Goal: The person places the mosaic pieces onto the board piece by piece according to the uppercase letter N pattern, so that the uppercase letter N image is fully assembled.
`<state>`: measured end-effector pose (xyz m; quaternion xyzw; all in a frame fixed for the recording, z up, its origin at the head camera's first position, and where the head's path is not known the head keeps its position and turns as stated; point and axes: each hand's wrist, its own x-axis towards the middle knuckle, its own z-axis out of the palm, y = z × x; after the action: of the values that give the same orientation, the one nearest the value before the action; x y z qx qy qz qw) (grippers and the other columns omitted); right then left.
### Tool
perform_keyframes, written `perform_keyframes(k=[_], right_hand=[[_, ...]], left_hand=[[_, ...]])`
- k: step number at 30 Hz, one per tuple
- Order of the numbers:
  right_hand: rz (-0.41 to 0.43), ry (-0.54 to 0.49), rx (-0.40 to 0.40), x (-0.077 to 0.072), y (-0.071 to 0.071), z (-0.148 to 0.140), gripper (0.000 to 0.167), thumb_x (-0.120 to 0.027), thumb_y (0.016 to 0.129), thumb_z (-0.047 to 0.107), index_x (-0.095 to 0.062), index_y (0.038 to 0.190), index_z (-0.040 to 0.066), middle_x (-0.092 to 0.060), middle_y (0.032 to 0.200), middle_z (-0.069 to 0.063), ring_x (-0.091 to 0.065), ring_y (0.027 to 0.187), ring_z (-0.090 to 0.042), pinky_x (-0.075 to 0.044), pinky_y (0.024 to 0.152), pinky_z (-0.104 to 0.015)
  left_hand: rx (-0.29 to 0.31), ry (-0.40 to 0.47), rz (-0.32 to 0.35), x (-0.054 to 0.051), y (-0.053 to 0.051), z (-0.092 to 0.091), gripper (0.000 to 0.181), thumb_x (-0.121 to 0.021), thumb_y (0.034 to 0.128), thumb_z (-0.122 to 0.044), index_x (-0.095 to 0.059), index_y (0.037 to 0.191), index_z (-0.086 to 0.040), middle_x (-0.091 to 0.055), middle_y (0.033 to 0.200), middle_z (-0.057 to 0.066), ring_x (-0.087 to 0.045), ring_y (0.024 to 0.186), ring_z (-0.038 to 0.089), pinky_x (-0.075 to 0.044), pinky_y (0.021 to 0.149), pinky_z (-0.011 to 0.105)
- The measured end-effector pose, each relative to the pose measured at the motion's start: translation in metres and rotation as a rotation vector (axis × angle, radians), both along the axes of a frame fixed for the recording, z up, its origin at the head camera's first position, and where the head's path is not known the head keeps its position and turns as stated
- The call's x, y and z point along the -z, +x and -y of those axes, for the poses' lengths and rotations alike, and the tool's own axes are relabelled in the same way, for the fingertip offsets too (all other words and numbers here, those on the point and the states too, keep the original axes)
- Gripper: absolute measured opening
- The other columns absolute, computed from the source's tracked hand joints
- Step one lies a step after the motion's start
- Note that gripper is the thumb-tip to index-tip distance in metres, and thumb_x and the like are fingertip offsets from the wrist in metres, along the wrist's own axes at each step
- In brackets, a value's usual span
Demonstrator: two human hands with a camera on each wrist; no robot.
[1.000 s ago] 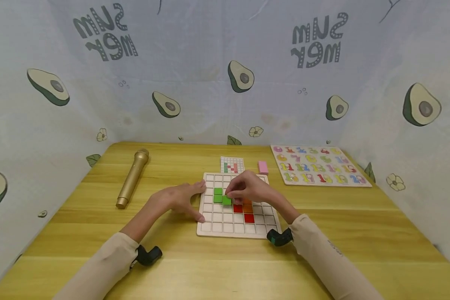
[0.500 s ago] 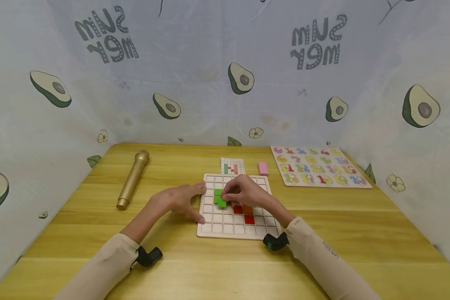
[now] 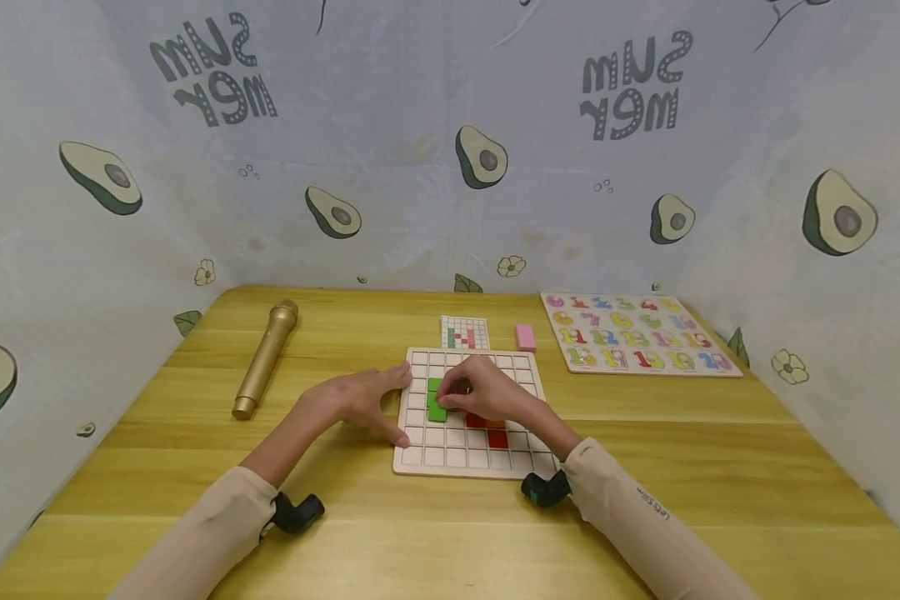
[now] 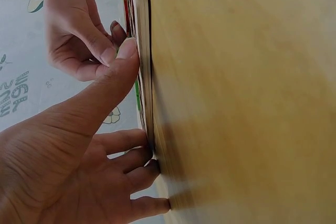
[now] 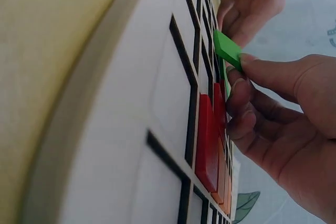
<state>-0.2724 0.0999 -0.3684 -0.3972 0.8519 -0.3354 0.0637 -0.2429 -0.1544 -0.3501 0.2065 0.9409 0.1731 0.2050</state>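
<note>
A white grid board (image 3: 435,457) lies on the table in the head view, with green, red and orange square tiles on it. My right hand (image 3: 487,390) pinches a green tile (image 5: 227,50) between thumb and fingers; in the right wrist view this tile tilts at the grid surface. Behind it sit other green tiles (image 3: 434,384), partly covered by the fingers. Red tiles (image 3: 498,439) lie to the right, near an orange one partly under the hand. At the board's left edge my left hand (image 3: 348,402) rests with thumb and fingers spread, touching the edge.
A small pattern card (image 3: 465,331) lies behind the board, beside a pink block (image 3: 525,337). A number puzzle board (image 3: 637,335) is at the back right. On the left lies a gold microphone (image 3: 266,360). A printed cloth (image 3: 405,275) hangs behind the wooden table (image 3: 390,542).
My right hand has moved left and slightly nearer with the pinched green tile, which now lines up in front of the other green tiles. The left hand has stayed at the board's edge.
</note>
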Motion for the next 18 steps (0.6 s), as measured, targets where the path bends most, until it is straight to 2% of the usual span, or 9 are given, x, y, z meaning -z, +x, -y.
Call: perform_keyframes(k=[7, 18], right_hand=[[-0.008, 0.022, -0.023, 0.0014, 0.0022, 0.0025, 0.008, -0.079, 0.099, 0.007, -0.082, 0.092, 0.006, -0.076, 0.084, 0.003, -0.056, 0.072, -0.004, -0.05, 0.068, -0.022], [-0.077, 0.034, -0.051, -0.0015, 0.0071, 0.0045, 0.006, -0.08, 0.098, 0.006, -0.082, 0.092, 0.006, -0.078, 0.087, 0.001, -0.061, 0.077, -0.002, -0.054, 0.074, -0.022]], left_hand=[[-0.003, -0.009, -0.001, 0.0013, 0.0004, 0.0004, 0.112, -0.09, 0.0851, -0.054, -0.031, 0.172, -0.015, -0.019, 0.181, 0.002, -0.026, 0.163, 0.037, -0.028, 0.129, 0.056], [0.001, -0.004, 0.001, 0.0009, -0.0015, 0.001, 0.114, -0.09, 0.0851, -0.055, -0.029, 0.172, -0.015, -0.019, 0.181, 0.003, -0.026, 0.163, 0.037, -0.028, 0.129, 0.056]])
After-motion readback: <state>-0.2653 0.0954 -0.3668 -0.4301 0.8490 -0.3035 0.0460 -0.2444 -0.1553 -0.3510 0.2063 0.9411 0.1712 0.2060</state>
